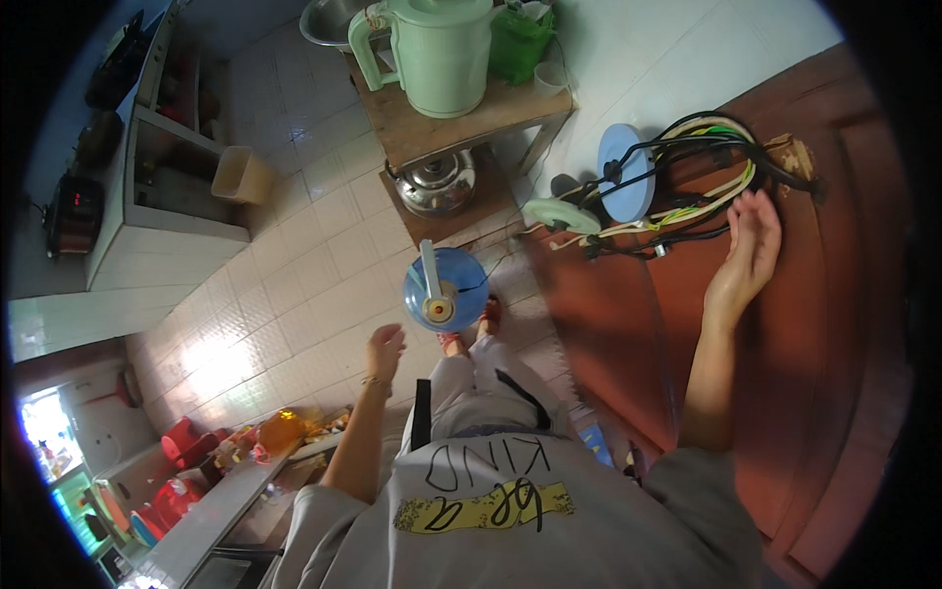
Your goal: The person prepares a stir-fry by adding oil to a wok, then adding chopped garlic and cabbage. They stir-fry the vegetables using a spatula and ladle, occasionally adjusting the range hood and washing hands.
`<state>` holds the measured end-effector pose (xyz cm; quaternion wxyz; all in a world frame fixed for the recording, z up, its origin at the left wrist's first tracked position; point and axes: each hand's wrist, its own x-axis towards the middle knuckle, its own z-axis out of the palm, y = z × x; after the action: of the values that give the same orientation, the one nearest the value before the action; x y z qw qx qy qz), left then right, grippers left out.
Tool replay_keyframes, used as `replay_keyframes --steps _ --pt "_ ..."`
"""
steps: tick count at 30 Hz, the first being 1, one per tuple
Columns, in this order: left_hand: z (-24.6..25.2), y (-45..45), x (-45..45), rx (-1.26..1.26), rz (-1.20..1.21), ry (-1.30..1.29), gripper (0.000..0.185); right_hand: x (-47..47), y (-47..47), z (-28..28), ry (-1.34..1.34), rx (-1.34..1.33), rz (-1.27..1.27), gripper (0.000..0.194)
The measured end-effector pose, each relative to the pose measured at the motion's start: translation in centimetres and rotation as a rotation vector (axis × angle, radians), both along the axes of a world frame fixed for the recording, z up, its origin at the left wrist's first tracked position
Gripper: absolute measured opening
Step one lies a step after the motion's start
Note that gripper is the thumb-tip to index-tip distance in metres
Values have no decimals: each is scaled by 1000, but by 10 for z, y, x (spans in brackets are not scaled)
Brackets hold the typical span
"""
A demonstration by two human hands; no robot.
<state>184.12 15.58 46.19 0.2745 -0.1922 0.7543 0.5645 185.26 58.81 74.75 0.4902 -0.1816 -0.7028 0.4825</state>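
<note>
My right hand (745, 258) is raised beside a bundle of black, white and yellow-green cords (706, 210) hanging against a red-brown door (662, 324). Nothing shows in its fingers; whether they touch the cords is unclear. A light blue disc (625, 173) and a pale green disc (561, 215) hang among the cords. My left hand (385, 352) is held low over the floor, loosely curled and holding nothing visible. Just beyond it, in front of my feet, stands a blue water jug (465, 272) with a pump dispenser (434, 291) on top.
Ahead, a wooden stand (471, 132) bears a pale green thermal jug (445, 59), a green plastic bag (524, 44) and a cup (550, 77). A metal kettle (438, 184) sits on its lower shelf. Left are a tiled counter (169, 247) and a beige bin (239, 177).
</note>
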Motion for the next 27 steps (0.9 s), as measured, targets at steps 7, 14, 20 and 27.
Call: replay_keyframes --steps 7,14,20,27 --pt "24 26 -33 134 -94 -18 26 -54 -30 27 123 -326 -146 46" --pt "13 -95 -35 172 -36 -195 22 -77 1 27 192 -585 -479 43" --pt "-55 -282 -29 36 212 -241 22 -69 66 30 -89 -417 -582 27" --pt "-85 -409 -2 -35 479 -303 19 -53 86 44 -318 -437 -509 26"
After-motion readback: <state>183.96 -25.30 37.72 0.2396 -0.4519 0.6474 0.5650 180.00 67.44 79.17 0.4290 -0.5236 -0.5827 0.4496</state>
